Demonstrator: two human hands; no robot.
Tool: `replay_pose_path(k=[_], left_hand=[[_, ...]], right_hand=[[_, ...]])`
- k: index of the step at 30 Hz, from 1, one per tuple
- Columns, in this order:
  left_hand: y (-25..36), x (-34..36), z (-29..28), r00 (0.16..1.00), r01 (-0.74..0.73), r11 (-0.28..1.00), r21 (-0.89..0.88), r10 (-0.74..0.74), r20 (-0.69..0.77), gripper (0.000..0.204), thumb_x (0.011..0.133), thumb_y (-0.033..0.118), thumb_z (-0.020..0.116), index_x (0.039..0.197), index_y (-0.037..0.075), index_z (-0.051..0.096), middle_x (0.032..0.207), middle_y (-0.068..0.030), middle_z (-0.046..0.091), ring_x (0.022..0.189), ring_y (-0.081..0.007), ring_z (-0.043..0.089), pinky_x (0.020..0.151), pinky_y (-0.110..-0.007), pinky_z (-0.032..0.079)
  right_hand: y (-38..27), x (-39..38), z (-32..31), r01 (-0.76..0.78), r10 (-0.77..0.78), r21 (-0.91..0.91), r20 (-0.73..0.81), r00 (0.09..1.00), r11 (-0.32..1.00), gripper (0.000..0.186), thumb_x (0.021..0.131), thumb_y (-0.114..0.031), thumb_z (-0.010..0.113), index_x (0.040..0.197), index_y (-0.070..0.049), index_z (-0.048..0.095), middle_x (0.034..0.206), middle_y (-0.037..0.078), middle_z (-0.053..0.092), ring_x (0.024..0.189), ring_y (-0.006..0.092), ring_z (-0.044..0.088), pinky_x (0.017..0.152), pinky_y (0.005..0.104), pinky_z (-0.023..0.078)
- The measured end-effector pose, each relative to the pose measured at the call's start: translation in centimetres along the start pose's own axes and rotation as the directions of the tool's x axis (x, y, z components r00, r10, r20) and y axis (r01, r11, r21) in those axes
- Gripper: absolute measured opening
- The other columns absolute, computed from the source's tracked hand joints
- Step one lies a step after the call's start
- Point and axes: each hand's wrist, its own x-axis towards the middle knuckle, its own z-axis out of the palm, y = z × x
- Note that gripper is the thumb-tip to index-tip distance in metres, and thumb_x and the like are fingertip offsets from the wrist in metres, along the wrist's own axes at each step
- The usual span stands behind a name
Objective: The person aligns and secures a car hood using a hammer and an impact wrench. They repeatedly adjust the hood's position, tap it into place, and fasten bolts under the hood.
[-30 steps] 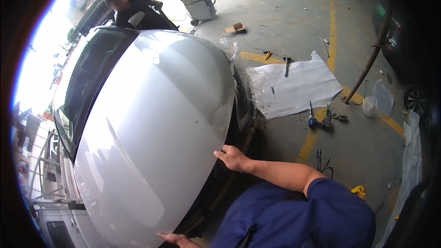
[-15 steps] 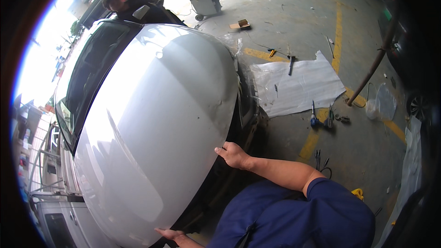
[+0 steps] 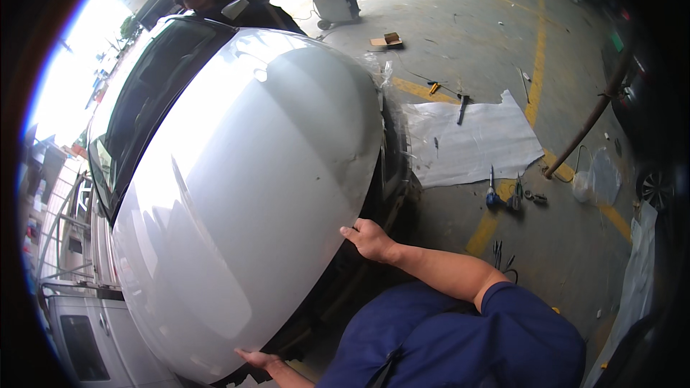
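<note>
Hood point(image 3: 251, 165) from my end
my right hand point(image 3: 370, 240) is curled round its front edge; left hand point(image 3: 260, 359) touches there too; fingers hidden, can't tell grip

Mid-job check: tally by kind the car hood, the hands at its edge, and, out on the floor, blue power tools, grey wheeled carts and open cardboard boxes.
Car hood: 1
Hands at its edge: 2 (left hand, right hand)
Blue power tool: 1
Grey wheeled cart: 1
Open cardboard box: 1
Total: 6
</note>
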Motion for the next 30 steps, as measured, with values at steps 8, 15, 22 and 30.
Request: replay_pose_path(k=[8,15,22,30], left_hand=[[-0.8,1.8,-2.6,0.991,-0.008,0.998,-0.066,0.016,0.131,0.073,0.108,0.052,0.028,0.154,-0.004,0.031,0.159,-0.0179,0.034,0.143,-0.0358,0.037,0.121,-0.047,0.029],[-1.0,0.2,-0.1,0.997,-0.065,0.995,-0.072,0.068,0.036,0.068,0.109,0.049,0.031,0.151,-0.004,0.037,0.155,-0.0164,0.041,0.139,-0.0324,0.043,0.119,-0.044,0.033],[-3.9,2.4,-4.5,0.988,-0.149,0.986,-0.069,0.151,0.028,0.066,0.110,0.048,0.031,0.151,-0.003,0.039,0.154,-0.0138,0.043,0.139,-0.0288,0.043,0.119,-0.042,0.033],[-4.2,1.6,-2.4,0.962,-0.258,0.966,-0.019,0.258,0.093,0.059,0.107,0.033,0.051,0.147,-0.009,0.043,0.152,-0.0145,0.045,0.138,-0.0250,0.044,0.119,-0.039,0.031]], right_hand=[[-1.6,-0.7,0.3,-0.030,0.031,0.040,-0.011,0.999,0.999,0.048,0.099,-0.038,0.063,0.087,0.009,0.065,0.080,0.018,0.068,0.079,0.0223,0.064,0.076,0.0398,0.051],[0.6,0.0,-0.1,-0.054,0.055,0.030,-0.044,0.997,0.998,0.046,0.099,-0.036,0.064,0.079,0.005,0.060,0.073,0.009,0.061,0.071,0.0152,0.054,0.067,0.0366,0.048],[1.0,-0.3,0.3,-0.042,0.042,0.121,0.004,0.999,0.992,0.039,0.101,-0.031,0.064,0.079,0.002,0.061,0.073,0.002,0.059,0.068,0.0107,0.050,0.063,0.0312,0.046],[-1.5,-0.7,-0.9,-0.051,-0.004,0.406,0.134,0.991,0.913,0.030,0.104,-0.021,0.060,0.086,0.002,0.067,0.079,0.003,0.067,0.069,0.0099,0.061,0.066,0.0254,0.051]])
